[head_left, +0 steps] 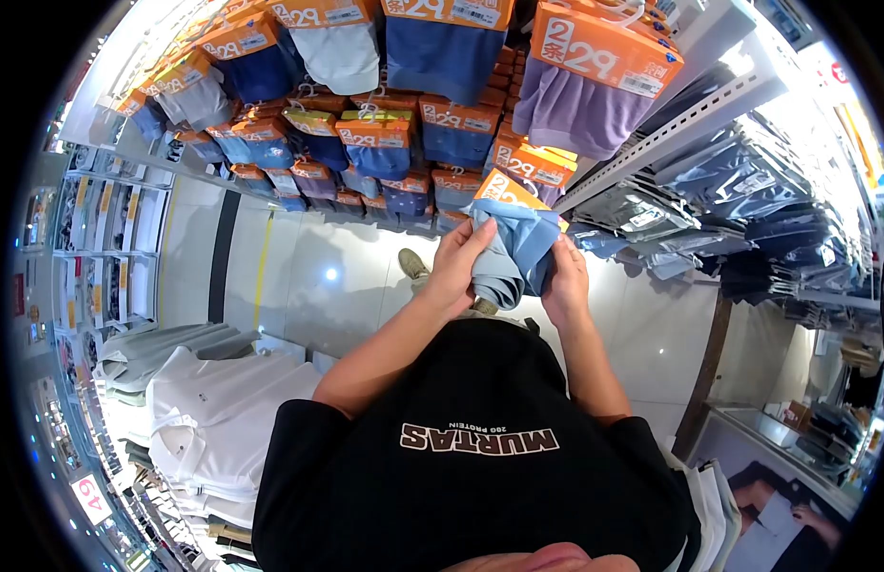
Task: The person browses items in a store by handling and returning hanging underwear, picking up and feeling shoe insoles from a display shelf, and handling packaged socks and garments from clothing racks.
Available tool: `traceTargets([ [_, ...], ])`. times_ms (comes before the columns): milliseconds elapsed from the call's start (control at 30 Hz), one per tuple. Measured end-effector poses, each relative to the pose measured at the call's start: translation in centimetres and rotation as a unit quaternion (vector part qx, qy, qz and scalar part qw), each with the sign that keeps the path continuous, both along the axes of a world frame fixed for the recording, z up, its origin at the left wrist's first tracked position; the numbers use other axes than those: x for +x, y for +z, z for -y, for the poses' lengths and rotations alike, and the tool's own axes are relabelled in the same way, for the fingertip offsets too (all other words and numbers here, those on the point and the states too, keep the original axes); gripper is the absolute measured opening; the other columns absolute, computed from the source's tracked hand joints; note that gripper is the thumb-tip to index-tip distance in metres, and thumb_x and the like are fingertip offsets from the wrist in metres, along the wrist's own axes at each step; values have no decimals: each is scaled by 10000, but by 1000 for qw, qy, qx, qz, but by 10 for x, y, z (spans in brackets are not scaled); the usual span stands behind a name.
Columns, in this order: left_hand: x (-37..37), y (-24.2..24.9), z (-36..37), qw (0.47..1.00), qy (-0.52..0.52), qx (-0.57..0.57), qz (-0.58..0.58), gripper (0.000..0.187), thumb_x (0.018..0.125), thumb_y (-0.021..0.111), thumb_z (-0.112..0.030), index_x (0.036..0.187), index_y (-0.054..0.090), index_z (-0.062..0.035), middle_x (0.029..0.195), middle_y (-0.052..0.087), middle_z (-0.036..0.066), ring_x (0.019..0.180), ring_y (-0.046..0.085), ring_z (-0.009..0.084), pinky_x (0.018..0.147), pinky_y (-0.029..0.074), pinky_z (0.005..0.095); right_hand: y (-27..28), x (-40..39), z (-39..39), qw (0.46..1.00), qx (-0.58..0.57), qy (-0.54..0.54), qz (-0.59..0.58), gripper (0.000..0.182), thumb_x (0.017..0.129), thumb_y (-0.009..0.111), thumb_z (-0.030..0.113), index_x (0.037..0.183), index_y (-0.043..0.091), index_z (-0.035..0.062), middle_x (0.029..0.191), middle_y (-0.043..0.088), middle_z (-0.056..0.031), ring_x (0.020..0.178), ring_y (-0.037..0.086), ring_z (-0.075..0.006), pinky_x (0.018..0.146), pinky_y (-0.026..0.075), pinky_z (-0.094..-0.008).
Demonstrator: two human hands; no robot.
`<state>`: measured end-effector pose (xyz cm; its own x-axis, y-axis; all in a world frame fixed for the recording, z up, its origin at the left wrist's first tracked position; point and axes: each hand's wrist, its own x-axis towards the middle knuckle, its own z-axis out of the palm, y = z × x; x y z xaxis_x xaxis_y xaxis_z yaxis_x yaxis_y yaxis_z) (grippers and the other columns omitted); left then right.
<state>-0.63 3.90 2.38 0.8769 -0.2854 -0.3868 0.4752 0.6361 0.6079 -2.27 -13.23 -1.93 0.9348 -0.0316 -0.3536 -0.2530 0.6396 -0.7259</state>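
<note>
Your black T-shirt (pixel 480 458) fills the view nearest the camera; just beyond it both your hands grip a pack of blue-grey underwear (pixel 512 250) with an orange header card. Your left hand (pixel 458 267) closes its grip on the pack's left side, fingers curled over the fabric; your right hand (pixel 566 281) clasps the right edge. Beyond the pack hang rows of similar orange-tagged packs (pixel 385 133); white polo shirts (pixel 213 410) lie well left of it.
</note>
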Motion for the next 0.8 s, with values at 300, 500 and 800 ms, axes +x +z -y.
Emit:
traceTargets([
  [300, -4, -9, 4, 999, 15, -8, 27, 237, 1008, 562, -204, 1172, 556, -33, 1019, 647, 27, 897, 623, 94, 785, 525, 294, 1, -8, -3, 978, -187, 49, 83, 261, 954, 630, 161, 1144, 607, -16, 1048, 639, -30, 975, 589, -112, 840, 471, -258],
  [500, -5, -15, 4, 999, -26, 9, 45, 180, 983, 588, -123, 1131, 566, -22, 928, 631, 22, 820, 605, 106, 716, 509, 299, 10, -10, -9, 971, -204, 35, 116, 186, 893, 691, 59, 1051, 625, -15, 988, 645, -33, 889, 581, -93, 792, 477, -261],
  [800, -7, -10, -2, 998, -15, -57, -3, 220, 998, 534, -222, 1116, 575, -40, 1010, 626, 47, 929, 595, 136, 859, 479, 323, 7, -9, -6, 993, -97, 9, 67, 150, 959, 637, 157, 984, 648, 10, 936, 658, -12, 840, 573, -69, 762, 460, -235],
])
